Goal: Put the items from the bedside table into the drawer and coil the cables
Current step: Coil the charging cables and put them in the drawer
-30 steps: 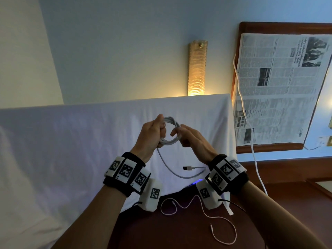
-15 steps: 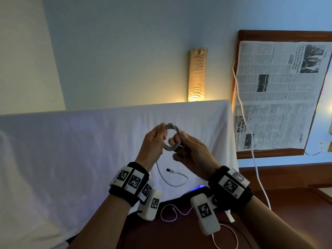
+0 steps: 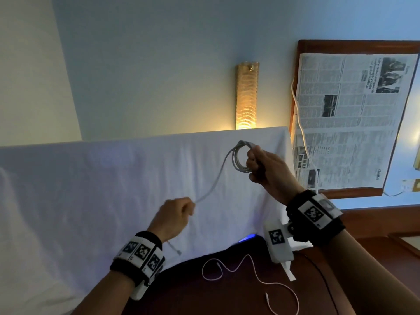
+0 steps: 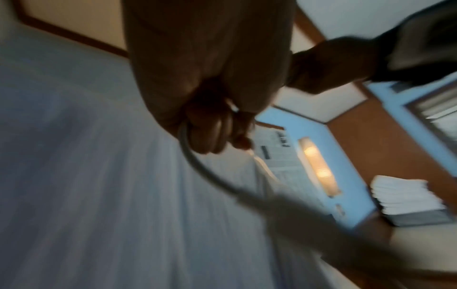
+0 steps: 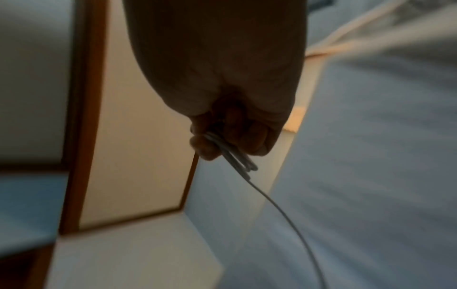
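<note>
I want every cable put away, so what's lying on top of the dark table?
A thin white cable lies loose on the table. The right hand and wrist camera cover part of it.

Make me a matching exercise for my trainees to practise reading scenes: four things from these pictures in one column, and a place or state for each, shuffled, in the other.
Things:
1. grey cable
2. thin white cable
3. newspaper
4. wall lamp

Places or states:
A. lit, glowing at one end
B. lying loose on the dark surface
C. partly coiled, held between the right hand and the left hand
D. spread flat inside a wooden frame

Pairs: 1-C, 2-B, 3-D, 4-A
</note>
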